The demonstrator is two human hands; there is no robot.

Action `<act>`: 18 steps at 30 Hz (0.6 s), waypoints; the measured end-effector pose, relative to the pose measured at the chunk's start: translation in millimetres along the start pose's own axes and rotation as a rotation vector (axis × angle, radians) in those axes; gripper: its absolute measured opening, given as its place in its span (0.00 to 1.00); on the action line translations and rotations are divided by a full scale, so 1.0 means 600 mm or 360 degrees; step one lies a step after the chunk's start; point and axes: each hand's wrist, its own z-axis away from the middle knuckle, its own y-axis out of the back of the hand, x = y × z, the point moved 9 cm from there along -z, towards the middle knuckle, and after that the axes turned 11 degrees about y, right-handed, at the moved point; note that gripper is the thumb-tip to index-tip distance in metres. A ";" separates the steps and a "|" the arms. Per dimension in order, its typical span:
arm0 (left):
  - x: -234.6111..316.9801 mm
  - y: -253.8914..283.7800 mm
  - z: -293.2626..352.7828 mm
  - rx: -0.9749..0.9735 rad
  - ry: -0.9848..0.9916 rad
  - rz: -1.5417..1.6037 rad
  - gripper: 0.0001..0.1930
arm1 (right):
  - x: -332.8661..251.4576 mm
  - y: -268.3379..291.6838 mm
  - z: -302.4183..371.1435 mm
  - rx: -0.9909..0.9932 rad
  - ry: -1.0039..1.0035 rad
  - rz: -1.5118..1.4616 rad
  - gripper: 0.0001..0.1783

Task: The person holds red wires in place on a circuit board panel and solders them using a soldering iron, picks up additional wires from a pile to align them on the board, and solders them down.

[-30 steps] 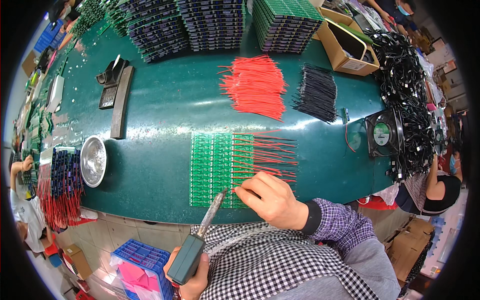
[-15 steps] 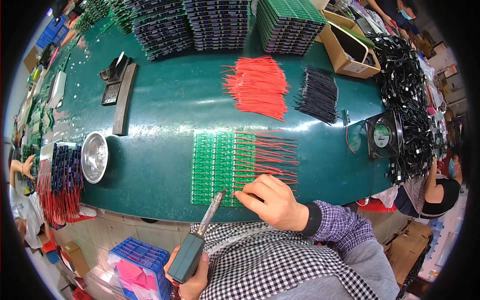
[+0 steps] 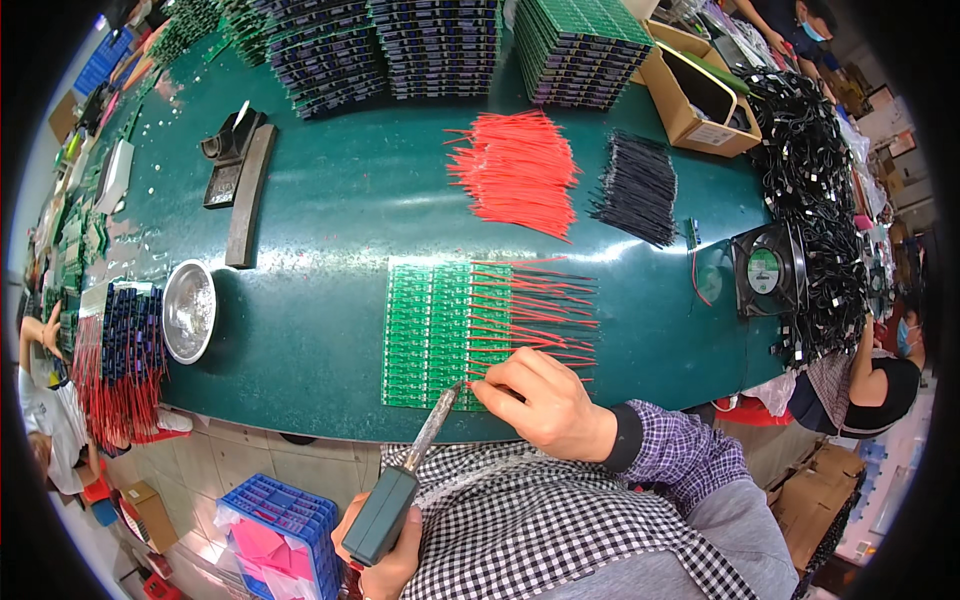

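Note:
A green circuit board panel (image 3: pixel 408 335) lies flat on the bench, with several red wires (image 3: pixel 545 310) fixed in a row and trailing off its right side. My left hand (image 3: pixel 392 560), low in the view, is wrapped round the dark handle of a soldering iron (image 3: pixel 432 425). The iron slants up to the right, its tip at the panel's lower part beside my right fingertips. My right hand (image 3: pixel 545 400) is closed in a pinch at the panel's lower right, on a red wire mostly hidden by the fingers.
Beyond the panel lie a red wire pile (image 3: pixel 512 170) and a black wire pile (image 3: pixel 638 190). A metal bowl (image 3: pixel 190 312) and a dark iron stand (image 3: pixel 228 160) are on the left. A fan (image 3: pixel 765 270) stands right; stacked boards (image 3: pixel 580 55) fill the back. Other people sit at both sides.
The soldering iron's tip has shifted right, closer to my right fingertips, and my left hand has moved slightly right with it. My right hand stays almost in place.

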 end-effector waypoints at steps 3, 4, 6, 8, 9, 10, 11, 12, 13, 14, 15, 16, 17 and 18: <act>0.019 -0.008 -0.006 -0.0100 -0.0070 0.0001 0.14 | -0.001 -0.004 0.001 -0.0051 -0.0003 0.0005 0.17; 0.025 -0.009 -0.007 -0.0092 -0.0111 -0.0053 0.14 | -0.001 -0.004 0.002 -0.0051 -0.0003 0.0006 0.17; 0.027 -0.009 -0.008 -0.0097 -0.0103 -0.0012 0.13 | -0.001 -0.004 0.002 -0.0053 -0.0004 0.0019 0.17; 0.024 -0.008 -0.008 -0.0089 -0.0104 -0.0009 0.13 | -0.002 -0.004 0.002 -0.0056 -0.0009 0.0022 0.17; 0.019 -0.009 -0.007 -0.0104 -0.0097 -0.0041 0.14 | -0.001 -0.005 0.002 -0.0059 -0.0013 0.0027 0.17; 0.013 -0.009 -0.005 -0.0099 -0.0098 -0.0116 0.15 | -0.001 -0.005 0.002 -0.0059 -0.0013 0.0028 0.17; 0.006 -0.010 -0.003 -0.0118 -0.0091 -0.0072 0.15 | -0.001 -0.003 0.001 -0.0029 -0.0002 0.0033 0.18; -0.004 -0.007 -0.001 -0.0109 -0.0047 0.0003 0.15 | -0.001 -0.001 0.000 0.0004 -0.0002 0.0028 0.18; -0.014 -0.004 0.002 -0.0072 -0.0020 0.0039 0.16 | -0.002 -0.001 0.000 0.0004 0.0008 0.0039 0.18; -0.022 -0.006 0.008 -0.0099 -0.0006 0.0079 0.16 | -0.002 0.000 0.000 0.0006 0.0008 0.0041 0.18; -0.041 0.005 0.014 0.0021 0.0139 0.0125 0.17 | -0.002 0.000 0.000 0.0007 0.0009 0.0042 0.18; -0.060 0.015 0.019 0.0142 0.0285 0.0171 0.18 | -0.003 0.000 0.000 0.0006 0.0010 0.0041 0.18; -0.064 0.015 0.025 0.0143 0.0286 0.0171 0.18 | -0.003 -0.001 0.001 -0.0018 0.0012 0.0040 0.17; -0.055 0.016 0.032 0.0159 0.0174 0.0045 0.18 | -0.004 -0.003 0.001 -0.0043 0.0013 0.0040 0.16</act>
